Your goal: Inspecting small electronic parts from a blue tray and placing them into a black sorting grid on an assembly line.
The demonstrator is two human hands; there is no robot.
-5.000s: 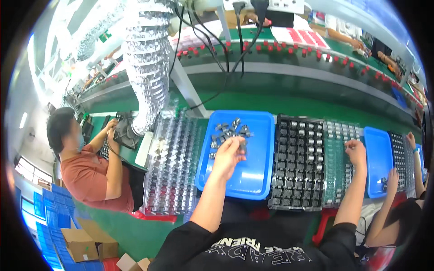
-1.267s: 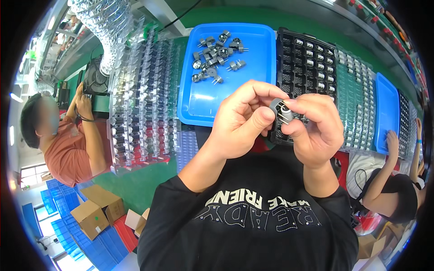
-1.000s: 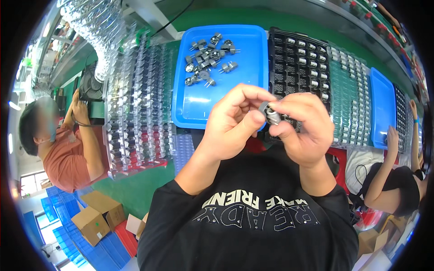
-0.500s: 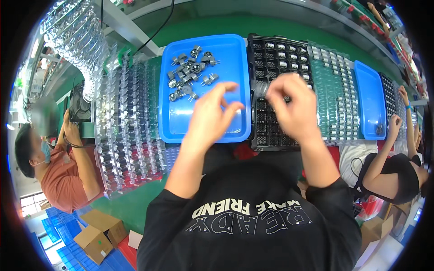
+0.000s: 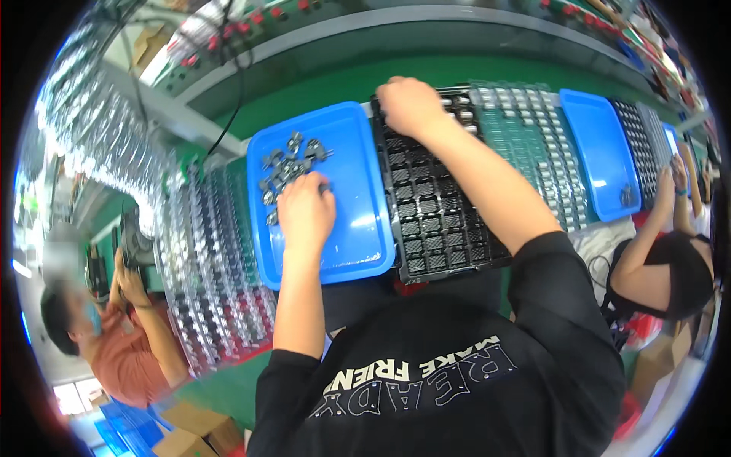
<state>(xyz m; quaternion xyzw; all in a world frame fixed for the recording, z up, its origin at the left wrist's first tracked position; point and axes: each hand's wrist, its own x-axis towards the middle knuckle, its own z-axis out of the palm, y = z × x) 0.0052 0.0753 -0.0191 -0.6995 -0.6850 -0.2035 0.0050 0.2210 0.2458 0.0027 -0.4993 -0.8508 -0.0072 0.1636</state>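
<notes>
A blue plastic tray (image 5: 354, 247) lies in front of me, with a pile of small grey cylindrical metal parts (image 5: 285, 164) with pins at its far left. My left hand (image 5: 306, 212) is down in this tray at the near side of the pile. Its fingers are closed, and a small grey metal part (image 5: 326, 187) shows at their tips. My right hand (image 5: 409, 105) reaches over the far left corner of a black compartment tray (image 5: 430, 221). Its fingers are curled downward; what they hold, if anything, is hidden. My right forearm covers part of the black tray.
Stacked clear plastic trays (image 5: 217, 266) stand to the left. Right of the black tray are clear trays (image 5: 525, 145) with silver parts and another blue tray (image 5: 605, 164). A foil duct (image 5: 99, 114) hangs at the far left. Co-workers sit on both sides.
My left hand has moved left and down to the pile of parts. My right hand has gone from mid black tray to its far left corner. The view has shifted and tilted.
</notes>
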